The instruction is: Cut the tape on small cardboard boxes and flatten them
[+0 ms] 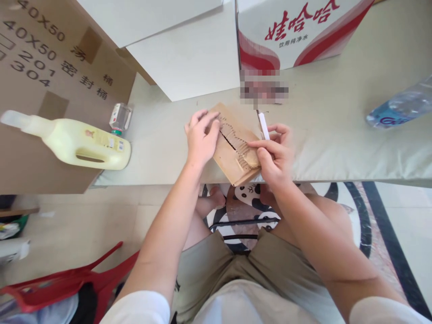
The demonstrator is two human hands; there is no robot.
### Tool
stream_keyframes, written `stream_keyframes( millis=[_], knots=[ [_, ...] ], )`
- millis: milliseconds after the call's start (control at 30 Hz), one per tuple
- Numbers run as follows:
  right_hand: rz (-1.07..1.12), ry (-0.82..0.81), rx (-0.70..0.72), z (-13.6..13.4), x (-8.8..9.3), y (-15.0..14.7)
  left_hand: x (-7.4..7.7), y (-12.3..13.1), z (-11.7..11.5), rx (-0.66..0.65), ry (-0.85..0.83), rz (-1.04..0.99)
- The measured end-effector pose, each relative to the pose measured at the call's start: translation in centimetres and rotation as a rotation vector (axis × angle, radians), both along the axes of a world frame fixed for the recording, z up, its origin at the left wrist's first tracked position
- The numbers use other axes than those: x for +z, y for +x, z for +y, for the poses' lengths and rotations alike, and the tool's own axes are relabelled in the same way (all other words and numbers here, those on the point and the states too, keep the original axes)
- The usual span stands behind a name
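Note:
A brown piece of corrugated cardboard lies at the table's near edge. Its top layer is peeled in places, baring ridges, and a dark slit runs across its middle. My left hand holds the far left part of the cardboard, thumb and fingers bent over it. My right hand is closed around a slim white utility knife, whose thin dark tip points up and away from the cardboard. The right index fingertip touches the bared ridges on the cardboard's right side.
Behind the cardboard stand a white box and a red-and-white carton. On the left are a large brown carton, a yellow jug and a small clear bottle. A water bottle lies right; a red chair stands below.

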State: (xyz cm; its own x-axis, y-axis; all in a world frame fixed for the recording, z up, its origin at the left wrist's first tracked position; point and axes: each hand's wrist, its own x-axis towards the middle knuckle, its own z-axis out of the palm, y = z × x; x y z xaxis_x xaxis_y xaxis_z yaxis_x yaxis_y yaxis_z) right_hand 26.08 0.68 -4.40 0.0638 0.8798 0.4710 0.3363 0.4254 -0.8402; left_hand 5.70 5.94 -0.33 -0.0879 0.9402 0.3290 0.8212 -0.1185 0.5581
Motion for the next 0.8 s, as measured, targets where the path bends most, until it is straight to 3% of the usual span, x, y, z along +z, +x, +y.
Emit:
stream_keyframes(
  millis=[167, 300, 433, 600, 800],
  knots=[
    [0.072, 0.022, -0.024, 0.1, 0.1, -0.2, -0.2, -0.7, 0.6, 0.012, -0.021, 0.015],
    [0.173, -0.068, -0.021, 0.5, 0.0, 0.1, -0.2, -1.9, 0.3, 0.011, 0.002, -0.01],
    [0.147, -0.34, -0.015, 1.1, -0.1, 0.2, -0.6, -3.8, -0.6, 0.032, 0.028, -0.077],
    [0.039, -0.731, 0.143, 1.2, 0.2, -0.5, -2.1, -6.0, -2.7, 0.085, 0.054, -0.264],
    [0.131, -0.855, 0.284, 0.9, 1.0, -1.3, -3.2, -6.5, -5.8, 0.21, 0.005, -0.458]
  ],
)
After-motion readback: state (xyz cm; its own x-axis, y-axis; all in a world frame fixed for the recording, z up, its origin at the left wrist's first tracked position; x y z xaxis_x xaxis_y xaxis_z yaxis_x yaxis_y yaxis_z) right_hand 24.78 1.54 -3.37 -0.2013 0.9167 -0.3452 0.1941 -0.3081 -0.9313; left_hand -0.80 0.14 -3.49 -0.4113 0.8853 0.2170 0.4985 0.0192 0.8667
